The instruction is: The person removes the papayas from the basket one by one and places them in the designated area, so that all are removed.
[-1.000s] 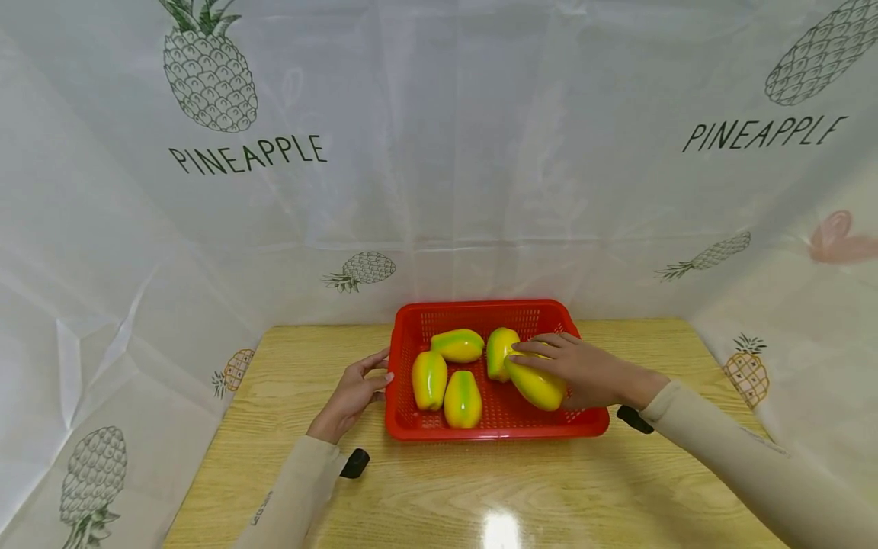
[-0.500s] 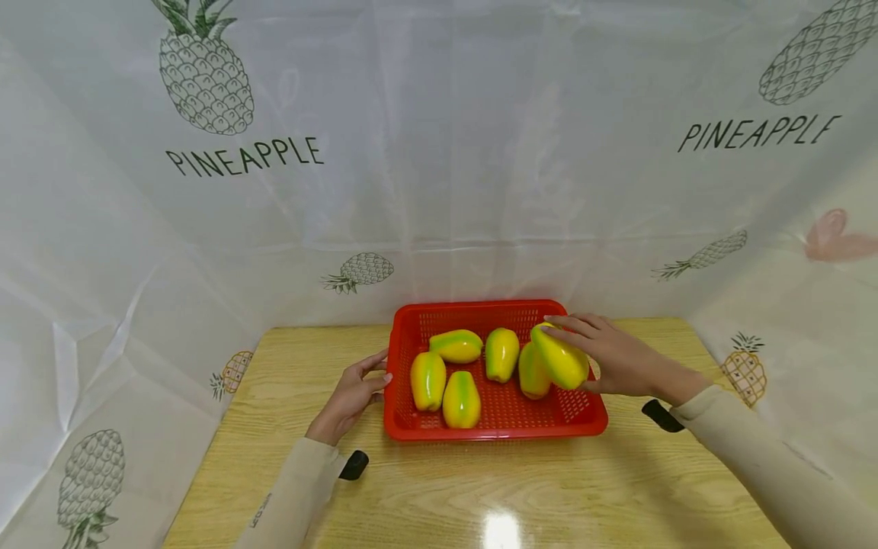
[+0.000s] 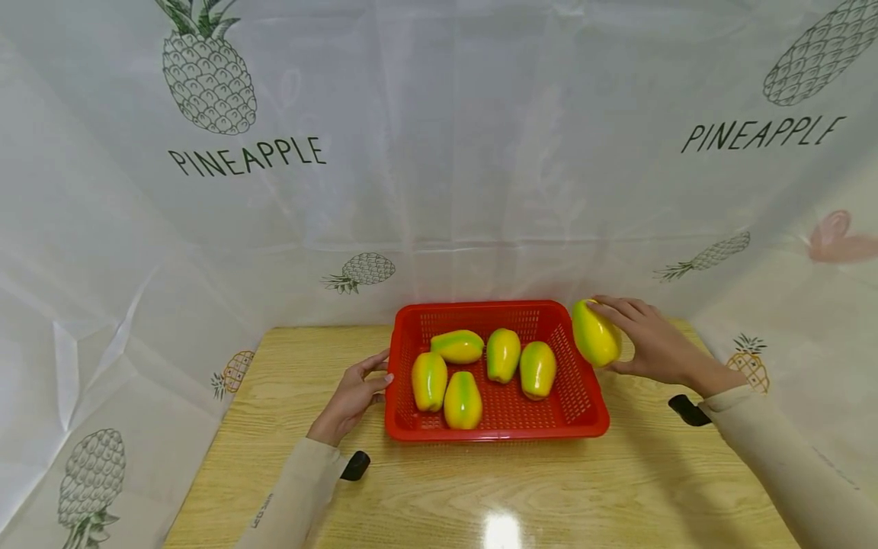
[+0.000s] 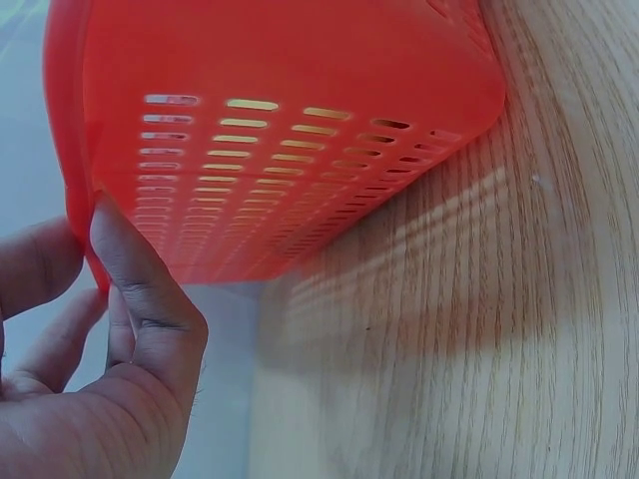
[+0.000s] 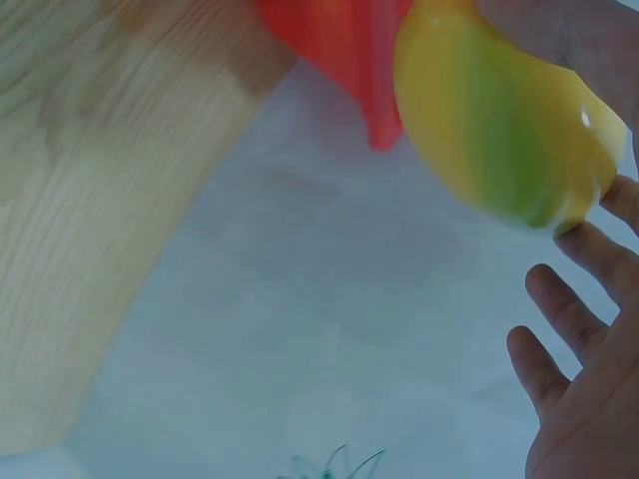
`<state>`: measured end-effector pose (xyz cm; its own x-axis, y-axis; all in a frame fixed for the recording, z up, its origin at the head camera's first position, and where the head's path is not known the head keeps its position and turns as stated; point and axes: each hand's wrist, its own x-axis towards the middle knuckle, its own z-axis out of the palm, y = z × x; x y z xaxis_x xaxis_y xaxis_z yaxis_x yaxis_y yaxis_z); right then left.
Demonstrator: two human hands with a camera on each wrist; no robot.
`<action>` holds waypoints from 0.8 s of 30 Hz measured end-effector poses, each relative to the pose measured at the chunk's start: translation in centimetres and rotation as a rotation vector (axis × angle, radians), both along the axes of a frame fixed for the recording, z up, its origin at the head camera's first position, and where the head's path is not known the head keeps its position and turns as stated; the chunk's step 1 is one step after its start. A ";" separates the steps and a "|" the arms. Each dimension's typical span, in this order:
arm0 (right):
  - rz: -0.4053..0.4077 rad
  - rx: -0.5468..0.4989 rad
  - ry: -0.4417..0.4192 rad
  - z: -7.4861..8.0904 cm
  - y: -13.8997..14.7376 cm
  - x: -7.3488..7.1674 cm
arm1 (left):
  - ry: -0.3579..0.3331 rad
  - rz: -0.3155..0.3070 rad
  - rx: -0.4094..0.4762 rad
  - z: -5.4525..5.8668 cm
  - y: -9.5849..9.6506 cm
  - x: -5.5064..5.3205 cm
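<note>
A glossy yellow-green papaya is in my right hand, held up at the right end of the red basket. In the right wrist view, the thumb lies on one side of this papaya and fingertips touch its other end, while two fingers stand away from it. My left hand holds the basket's left rim. The left wrist view has its thumb and fingers pinching the rim from both sides. Several similar papayas, among them one at the right, lie inside the basket.
The basket stands on a wood-grain table, near its back edge. Behind and at both sides hangs a pale sheet printed with pineapples. A black wrist device sits at the right sleeve, another at the left.
My right hand has lifted the papaya from inside the basket and carried it rightward past the right rim, uncovering another papaya below. The left hand has stayed at the left rim.
</note>
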<state>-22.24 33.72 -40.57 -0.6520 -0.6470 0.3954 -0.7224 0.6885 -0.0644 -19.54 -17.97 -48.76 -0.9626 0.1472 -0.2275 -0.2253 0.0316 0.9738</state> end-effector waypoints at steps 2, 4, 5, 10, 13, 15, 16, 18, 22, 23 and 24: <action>-0.022 -0.002 -0.001 -0.3 0.6 -0.2 | 0.003 0.001 0.000 0.0 0.0 0.0; -0.044 -0.004 -0.007 -0.5 1.0 -0.4 | 0.005 0.002 0.002 0.0 0.0 0.0; -0.055 -0.004 -0.011 -0.6 1.2 -0.4 | 0.005 0.003 0.003 0.1 0.1 0.1; -0.095 -0.002 -0.020 -1.3 2.1 -0.8 | -0.006 0.013 0.006 0.0 0.1 0.0; -0.112 -0.003 -0.028 -1.9 2.6 -1.1 | -0.011 0.020 0.000 -0.1 0.2 0.0; -0.125 0.002 -0.033 -2.4 3.0 -1.3 | -0.016 0.025 -0.002 -0.1 0.2 0.0; -0.131 0.006 -0.040 -2.6 3.1 -1.4 | -0.017 0.026 -0.003 -0.1 0.2 0.0; -0.143 0.017 -0.055 -3.2 3.4 -1.6 | -0.016 0.024 -0.003 -0.1 0.2 0.0; -0.162 0.034 -0.101 -4.2 3.6 -1.9 | -0.010 0.025 -0.002 -0.1 0.2 0.0; -0.166 0.037 -0.114 -4.4 3.6 -1.9 | -0.005 0.023 -0.004 -0.2 0.1 0.0; -0.172 0.041 -0.129 -4.6 3.6 -1.9 | -0.004 0.025 -0.003 -0.2 0.1 0.0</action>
<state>-24.14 37.37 -45.19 -0.7975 -0.5361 0.2768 -0.5819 0.8046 -0.1180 -19.53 -17.84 -48.94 -0.9650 0.1226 -0.2320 -0.2302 0.0291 0.9727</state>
